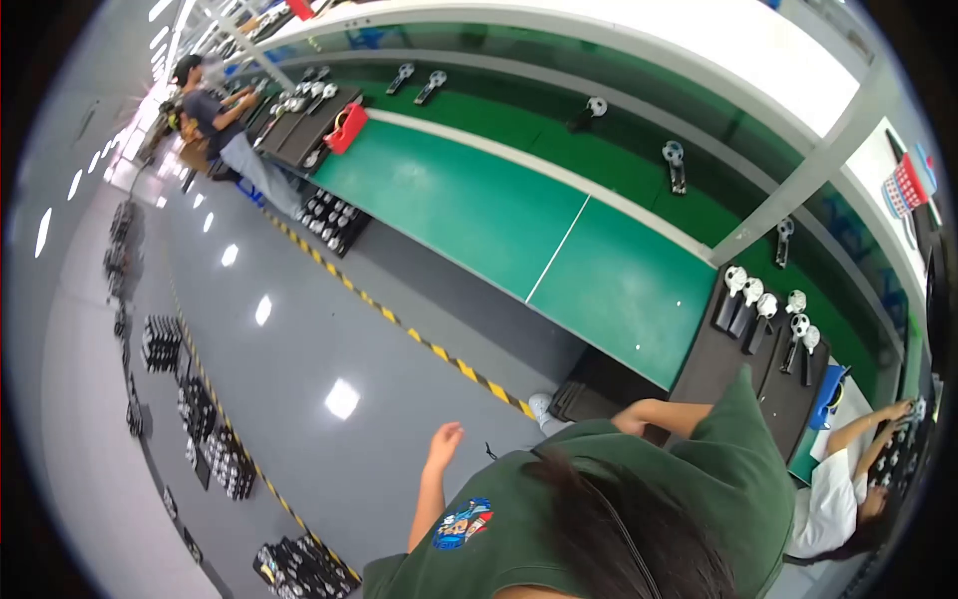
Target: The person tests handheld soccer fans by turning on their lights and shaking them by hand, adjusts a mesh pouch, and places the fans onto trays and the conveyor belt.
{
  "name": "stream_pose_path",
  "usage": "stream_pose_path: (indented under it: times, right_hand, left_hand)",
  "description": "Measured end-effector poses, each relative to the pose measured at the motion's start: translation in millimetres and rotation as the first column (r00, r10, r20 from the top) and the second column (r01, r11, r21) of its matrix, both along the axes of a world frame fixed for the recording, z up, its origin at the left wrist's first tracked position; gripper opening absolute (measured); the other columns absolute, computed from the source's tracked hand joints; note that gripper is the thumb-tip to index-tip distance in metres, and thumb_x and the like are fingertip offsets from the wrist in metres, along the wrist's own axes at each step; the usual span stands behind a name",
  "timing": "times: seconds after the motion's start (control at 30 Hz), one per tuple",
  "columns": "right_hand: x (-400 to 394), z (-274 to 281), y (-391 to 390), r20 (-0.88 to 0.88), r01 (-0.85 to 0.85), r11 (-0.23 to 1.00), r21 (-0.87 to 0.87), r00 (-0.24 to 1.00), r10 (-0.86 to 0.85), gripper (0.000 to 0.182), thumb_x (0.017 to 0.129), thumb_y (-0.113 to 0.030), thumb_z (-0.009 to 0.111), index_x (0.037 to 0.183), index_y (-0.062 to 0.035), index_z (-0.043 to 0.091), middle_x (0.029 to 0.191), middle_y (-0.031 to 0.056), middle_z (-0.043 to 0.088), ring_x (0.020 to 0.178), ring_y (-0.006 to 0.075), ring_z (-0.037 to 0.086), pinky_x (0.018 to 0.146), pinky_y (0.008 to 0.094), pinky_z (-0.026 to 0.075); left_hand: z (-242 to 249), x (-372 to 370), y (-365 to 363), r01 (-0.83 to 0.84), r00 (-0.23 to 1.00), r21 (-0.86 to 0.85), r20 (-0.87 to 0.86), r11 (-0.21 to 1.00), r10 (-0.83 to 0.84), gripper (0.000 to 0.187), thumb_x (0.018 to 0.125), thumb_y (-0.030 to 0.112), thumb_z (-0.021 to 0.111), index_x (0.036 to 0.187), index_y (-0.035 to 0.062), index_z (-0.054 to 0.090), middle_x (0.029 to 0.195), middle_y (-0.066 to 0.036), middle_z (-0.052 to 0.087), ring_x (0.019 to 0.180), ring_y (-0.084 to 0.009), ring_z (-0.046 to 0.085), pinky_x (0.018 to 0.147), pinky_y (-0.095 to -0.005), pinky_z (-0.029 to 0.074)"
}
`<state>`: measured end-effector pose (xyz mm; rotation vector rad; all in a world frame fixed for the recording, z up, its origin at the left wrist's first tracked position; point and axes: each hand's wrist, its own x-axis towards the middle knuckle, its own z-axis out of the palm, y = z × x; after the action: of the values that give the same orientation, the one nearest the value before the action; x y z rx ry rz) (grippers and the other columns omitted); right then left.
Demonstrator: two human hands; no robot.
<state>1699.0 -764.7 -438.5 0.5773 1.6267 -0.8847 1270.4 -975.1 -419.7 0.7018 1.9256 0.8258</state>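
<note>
My left hand [445,443] hangs out over the grey floor, its fingers loosely bent and nothing visible in them. Near the dark stacked trays [591,389] under the bench is my right hand [631,417]; its fingers are mostly hidden by my green shirt. Right of it, a dark tray [704,339] on the bench carries several handheld devices [766,305] with black handles and round heads patterned like footballs. The green bench top [469,200] stretches away in front of me.
Similar devices [675,165] lie spaced along the green belt [519,125] behind the bench. A co-worker in white [823,514] reaches at the right; another person [215,120] stands far left beside a red bin [346,128]. Yellow-black tape [399,319] marks the floor; loaded trays [299,567] line the left.
</note>
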Motion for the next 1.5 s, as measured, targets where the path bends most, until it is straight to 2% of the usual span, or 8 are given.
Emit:
stream_pose_path:
  times: [0.13,0.33,0.53,0.7,0.9,1.13,1.23,1.5]
  right_hand:
    - [-112.2,29.9,77.8,-0.449,0.152,0.888,0.435,0.891,0.067,0.03,0.08,-0.02,0.05,0.096,-0.0013,0.068,0.087,0.0155,0.069,0.076,0.031,0.065,0.063,0.0435,0.049]
    - [-155.3,12.8,106.4,-0.599,0.396,0.911,0.111,0.758,-0.257,0.034,0.083,-0.025,0.048,0.11,-0.01,0.063,0.102,0.013,0.067,0.092,0.0331,0.063,0.075,0.0415,0.05]
    - [-210.2,13.9,146.6,-0.035,0.869,0.495,0.002,0.495,-0.868,0.034,0.082,-0.021,0.051,0.112,-0.0125,0.062,0.1,0.0111,0.068,0.09,0.0307,0.064,0.077,0.0378,0.05]
    - [-215.4,-50.5,116.2,-0.281,0.916,0.347,0.201,0.394,-0.875,0.037,0.084,-0.028,0.052,0.114,-0.0108,0.061,0.104,0.0127,0.066,0.092,0.0287,0.062,0.08,0.0373,0.049]
    - [-369.1,-95.5,199.1,-0.607,0.923,0.213,0.32,0.372,-0.702,0.043,0.086,-0.037,0.052,0.117,-0.0087,0.059,0.11,0.0147,0.063,0.095,0.0263,0.06,0.083,0.0367,0.047]
    - [-520.7,48.7,483.6,-0.416,0.911,0.202,-0.359,0.038,-0.909,0.035,0.078,-0.026,0.06,0.107,-0.0069,0.064,0.094,0.0124,0.066,0.078,0.0326,0.06,0.071,0.0391,0.05]
    - [-586.6,26.9,609.1,-0.577,0.77,0.522,0.367,0.629,-0.521,0.031,0.08,-0.032,0.057,0.091,-0.0056,0.067,0.088,0.0113,0.068,0.081,0.0332,0.063,0.071,0.0428,0.051]
    - [-754.6,21.5,815.3,-0.902,0.812,-0.486,0.323,0.108,-0.418,0.051,0.085,-0.046,0.055,0.103,0.0014,0.049,0.092,0.0223,0.062,0.085,0.0383,0.061,0.075,0.0449,0.05]
  left_hand:
    - [-3.2,-73.8,56.1,-0.245,0.968,0.215,0.103,0.945,0.228,0.026,0.084,0.016,0.06,0.107,0.0029,0.062,0.093,-0.011,0.066,0.078,-0.0162,0.06,0.071,-0.0259,0.05]
    - [-60.7,-183.8,-14.8,-0.216,0.976,-0.099,-0.059,0.971,0.211,0.027,0.082,0.021,0.059,0.1,0.0015,0.062,0.087,-0.01,0.067,0.075,-0.0193,0.06,0.07,-0.0304,0.05]
    - [-77.9,-353.7,207.5,0.025,0.959,-0.248,-0.266,0.968,-0.093,0.025,0.081,0.024,0.056,0.089,0.0013,0.064,0.08,-0.014,0.067,0.073,-0.0267,0.062,0.068,-0.037,0.051]
    - [-86.4,-463.1,403.4,0.262,0.858,-0.338,-0.347,0.904,-0.379,0.027,0.08,0.025,0.053,0.079,0.0011,0.066,0.074,-0.016,0.067,0.07,-0.0329,0.063,0.067,-0.0425,0.051]
    - [-6.6,-537.8,619.5,-0.08,0.858,0.238,-0.477,0.968,0.188,0.019,0.079,0.013,0.055,0.094,0.0029,0.062,0.078,-0.011,0.065,0.072,-0.0305,0.061,0.069,-0.0379,0.049]
    - [-14.4,-550.7,807.6,0.279,0.793,0.385,-0.609,0.88,0.015,0.022,0.083,0.02,0.057,0.095,0.0009,0.057,0.086,-0.017,0.061,0.077,-0.034,0.059,0.072,-0.0409,0.048]
    - [-13.1,-557.8,913.5,0.544,0.727,0.453,-0.675,0.706,-0.126,0.043,0.088,0.03,0.057,0.112,-0.0046,0.054,0.104,-0.023,0.058,0.094,-0.0369,0.056,0.086,-0.0415,0.045]
    - [-18.7,-582.5,1170.4,0.521,0.478,0.273,-0.878,0.809,-0.012,0.051,0.082,0.057,0.061,0.098,0.0088,0.063,0.086,-0.016,0.067,0.062,-0.0341,0.061,0.056,-0.0408,0.049]
